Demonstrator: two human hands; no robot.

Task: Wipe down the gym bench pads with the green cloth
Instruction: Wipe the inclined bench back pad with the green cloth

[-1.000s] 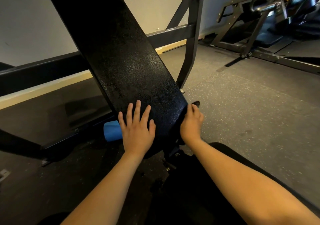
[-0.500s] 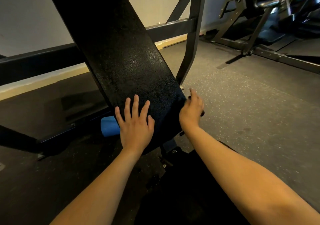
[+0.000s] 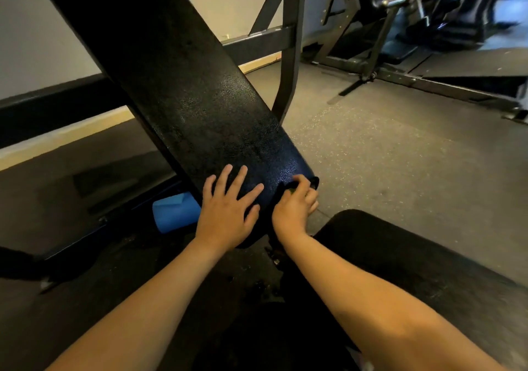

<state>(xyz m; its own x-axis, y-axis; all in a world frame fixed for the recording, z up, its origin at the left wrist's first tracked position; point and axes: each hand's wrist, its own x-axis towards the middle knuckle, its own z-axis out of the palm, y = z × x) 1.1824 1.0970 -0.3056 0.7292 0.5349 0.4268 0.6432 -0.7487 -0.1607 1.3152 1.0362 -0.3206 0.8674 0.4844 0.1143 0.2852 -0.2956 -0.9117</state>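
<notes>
**Cloth hand shifts onto pad's lower corner**

The right hand (image 3: 295, 209) has moved from the pad's side edge onto its lower right corner, fingers curled around a dark, green-flecked cloth (image 3: 291, 189) pressed there. The left hand (image 3: 227, 215) stays flat, fingers spread, on the backrest pad (image 3: 194, 99). A blue roller (image 3: 174, 212) lies beside it.
</notes>
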